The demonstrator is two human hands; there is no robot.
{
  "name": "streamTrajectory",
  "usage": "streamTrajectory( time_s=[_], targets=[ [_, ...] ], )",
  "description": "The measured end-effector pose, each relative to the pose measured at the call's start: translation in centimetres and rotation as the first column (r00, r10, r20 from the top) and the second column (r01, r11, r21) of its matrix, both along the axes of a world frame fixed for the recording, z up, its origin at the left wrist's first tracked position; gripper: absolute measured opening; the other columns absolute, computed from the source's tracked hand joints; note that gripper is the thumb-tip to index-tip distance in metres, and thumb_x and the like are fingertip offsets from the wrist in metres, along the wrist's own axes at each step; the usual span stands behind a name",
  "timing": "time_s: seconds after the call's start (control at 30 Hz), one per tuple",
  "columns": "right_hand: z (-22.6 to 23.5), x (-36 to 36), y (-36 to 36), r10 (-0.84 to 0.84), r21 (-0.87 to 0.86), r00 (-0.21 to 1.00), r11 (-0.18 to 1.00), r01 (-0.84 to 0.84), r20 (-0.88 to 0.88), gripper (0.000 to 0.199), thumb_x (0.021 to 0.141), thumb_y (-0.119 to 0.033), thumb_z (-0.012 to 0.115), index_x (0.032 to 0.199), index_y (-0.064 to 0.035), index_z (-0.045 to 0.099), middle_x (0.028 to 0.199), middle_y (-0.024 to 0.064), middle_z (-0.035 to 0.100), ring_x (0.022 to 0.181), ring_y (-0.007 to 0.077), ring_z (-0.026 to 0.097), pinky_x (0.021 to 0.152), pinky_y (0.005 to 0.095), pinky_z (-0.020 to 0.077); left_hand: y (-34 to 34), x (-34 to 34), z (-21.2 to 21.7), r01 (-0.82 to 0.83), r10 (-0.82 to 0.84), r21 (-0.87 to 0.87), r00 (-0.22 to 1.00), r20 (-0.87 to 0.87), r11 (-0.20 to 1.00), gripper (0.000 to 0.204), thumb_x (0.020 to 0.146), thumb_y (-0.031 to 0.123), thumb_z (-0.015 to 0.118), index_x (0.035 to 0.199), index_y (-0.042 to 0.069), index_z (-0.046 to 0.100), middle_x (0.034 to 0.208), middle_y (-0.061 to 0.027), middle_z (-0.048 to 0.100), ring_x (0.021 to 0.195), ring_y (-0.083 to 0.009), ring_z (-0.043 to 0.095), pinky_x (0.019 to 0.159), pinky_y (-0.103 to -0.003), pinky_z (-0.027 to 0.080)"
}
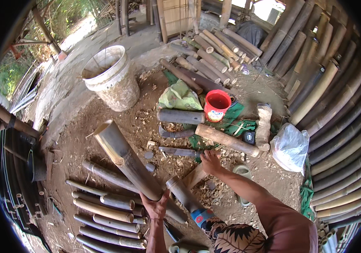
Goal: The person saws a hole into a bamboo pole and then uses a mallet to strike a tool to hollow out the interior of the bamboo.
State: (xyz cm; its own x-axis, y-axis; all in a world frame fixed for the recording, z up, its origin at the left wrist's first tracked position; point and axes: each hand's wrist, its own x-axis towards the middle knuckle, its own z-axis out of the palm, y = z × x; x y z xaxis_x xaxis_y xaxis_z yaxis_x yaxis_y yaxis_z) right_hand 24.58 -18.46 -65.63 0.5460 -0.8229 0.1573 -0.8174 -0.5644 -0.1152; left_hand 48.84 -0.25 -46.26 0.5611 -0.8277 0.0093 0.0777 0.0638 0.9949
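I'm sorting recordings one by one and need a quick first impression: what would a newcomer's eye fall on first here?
Probably the thick bamboo pole slanting across the left of centre, gripped toward its lower end by the left hand. Next, the bright red bucket above centre, beyond the right hand. Then the long bamboo poles massed along the right side, curving with the fisheye rim.

in front of you, the red bucket (pixel 209 105) bears a pale printed label (pixel 216 115), its lettering too small for you to read. to its right, you see a dark object (pixel 248 138) with a small white marking, also unreadable.
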Motion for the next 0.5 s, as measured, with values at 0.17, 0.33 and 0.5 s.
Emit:
streamTrajectory(
  time_s=[0.17, 0.33, 0.5],
  targets=[
    [-0.4, -0.5, -2.2, -0.14, 0.35, 0.919, 0.937, 0.002, 0.369, 0.035, 0.08, -0.012, 0.066, 0.112, 0.0002, 0.059, 0.113, 0.0222, 0.055, 0.108, 0.0394, 0.051, 0.091, 0.0514, 0.0393, 0.2, 0.2, -2.4, -0.163, 0.129, 0.238, 0.98, 0.152, 0.958, 0.064, 0.071, 0.012, 0.085, 0.121, 0.006, 0.047, 0.102, -0.0089, 0.062, 0.086, -0.0177, 0.061, 0.072, -0.033, 0.053],
    [0.2, -1.1, -2.8, -0.064, 0.23, 0.998, 0.971, 0.063, -0.004, 0.058, 0.079, -0.023, 0.073, 0.129, -0.0053, 0.05, 0.116, 0.017, 0.053, 0.111, 0.038, 0.052, 0.092, 0.0484, 0.0442, -0.5, 0.9, -1.7, -0.245, 0.198, 0.285, 0.963, 0.181, 0.927, 0.071, 0.068, 0.024, 0.084, 0.125, 0.003, 0.046, 0.106, -0.0143, 0.064, 0.096, -0.0245, 0.063, 0.086, -0.038, 0.051],
    [1.8, -1.2, -4.0, 0.125, 0.159, 0.992, 0.98, -0.124, 0.005, 0.063, 0.078, -0.022, 0.072, 0.135, -0.0123, 0.048, 0.115, 0.0154, 0.055, 0.111, 0.0373, 0.054, 0.09, 0.0496, 0.0468, -1.0, 0.3, -1.5, -0.363, 0.286, 0.301, 0.919, 0.271, 0.882, 0.072, 0.069, 0.029, 0.082, 0.127, 0.003, 0.047, 0.109, -0.0188, 0.064, 0.1, -0.0307, 0.063, 0.088, -0.041, 0.05]
  ],
)
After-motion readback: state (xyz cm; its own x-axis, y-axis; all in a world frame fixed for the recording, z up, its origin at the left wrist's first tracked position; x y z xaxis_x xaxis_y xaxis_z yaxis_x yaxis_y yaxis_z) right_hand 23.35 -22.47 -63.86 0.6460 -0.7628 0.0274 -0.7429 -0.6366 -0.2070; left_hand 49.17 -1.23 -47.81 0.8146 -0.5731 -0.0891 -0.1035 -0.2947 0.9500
